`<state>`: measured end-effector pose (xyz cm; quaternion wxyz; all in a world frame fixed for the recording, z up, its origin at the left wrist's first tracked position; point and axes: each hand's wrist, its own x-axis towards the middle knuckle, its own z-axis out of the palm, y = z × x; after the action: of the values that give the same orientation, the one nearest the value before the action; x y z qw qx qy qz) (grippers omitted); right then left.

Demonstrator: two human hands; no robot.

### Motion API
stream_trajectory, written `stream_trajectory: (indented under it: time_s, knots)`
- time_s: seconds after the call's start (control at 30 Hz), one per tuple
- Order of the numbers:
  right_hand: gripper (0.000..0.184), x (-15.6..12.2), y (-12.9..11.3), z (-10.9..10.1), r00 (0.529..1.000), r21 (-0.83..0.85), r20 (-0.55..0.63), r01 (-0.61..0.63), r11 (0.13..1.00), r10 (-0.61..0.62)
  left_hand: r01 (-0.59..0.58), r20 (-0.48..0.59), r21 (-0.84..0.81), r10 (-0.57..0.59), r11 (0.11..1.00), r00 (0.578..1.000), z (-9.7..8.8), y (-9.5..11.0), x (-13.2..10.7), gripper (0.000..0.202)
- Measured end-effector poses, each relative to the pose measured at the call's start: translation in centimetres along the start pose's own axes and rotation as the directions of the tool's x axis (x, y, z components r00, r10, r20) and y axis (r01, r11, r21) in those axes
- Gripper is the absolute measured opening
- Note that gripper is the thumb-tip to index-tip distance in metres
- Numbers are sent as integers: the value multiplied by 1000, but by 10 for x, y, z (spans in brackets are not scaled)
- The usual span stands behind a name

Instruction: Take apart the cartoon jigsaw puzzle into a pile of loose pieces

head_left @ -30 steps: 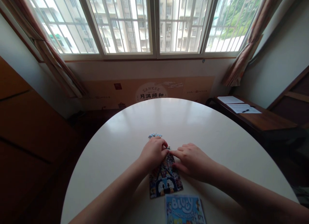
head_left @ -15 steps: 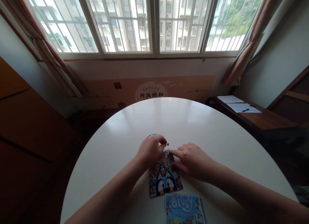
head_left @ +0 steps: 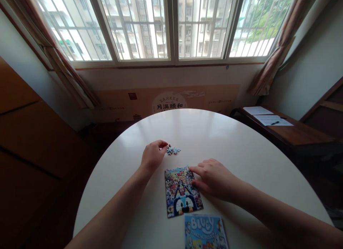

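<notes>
While just left of the loose pieces (head_left: 173, 150), the left hand (head_left: 152, 156), fingertips (head_left: 162, 145) pinched closed.

Two hands in view, both bare: left hand (head_left: 152, 156), right hand (head_left: 213, 177). Wrists uncovered. Left forearm (head_left: 115, 209) bare along whole visible length, down to bottom edge of frame. Right forearm (head_left: 273, 215) equally bare, out to lower right corner. Smooth and unmarked as far as visible. Slender fingers, knuckles faintly creased. Nails too small to judge. Forearms broader toward camera, stretched by wide lens. Upper arms, shoulders and clothing out of view.
</notes>
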<state>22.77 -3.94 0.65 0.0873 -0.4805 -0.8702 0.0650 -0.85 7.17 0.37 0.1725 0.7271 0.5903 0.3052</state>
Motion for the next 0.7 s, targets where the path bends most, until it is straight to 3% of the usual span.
stream_trajectory:
  time_s: [0.2, 0.7]
  knots:
    - [27, 1, 1, 1, 1000, -4, -19, 9, 1000, -9, -31, 60, -74, 36, 997, 998, 5, 7, -5, 11]
    - [29, -1, 1, 1, 1000, -3, -2, 6, 1000, -6, -59, 42, 208, 51, 976, 998, 3, 19, -14, 11]
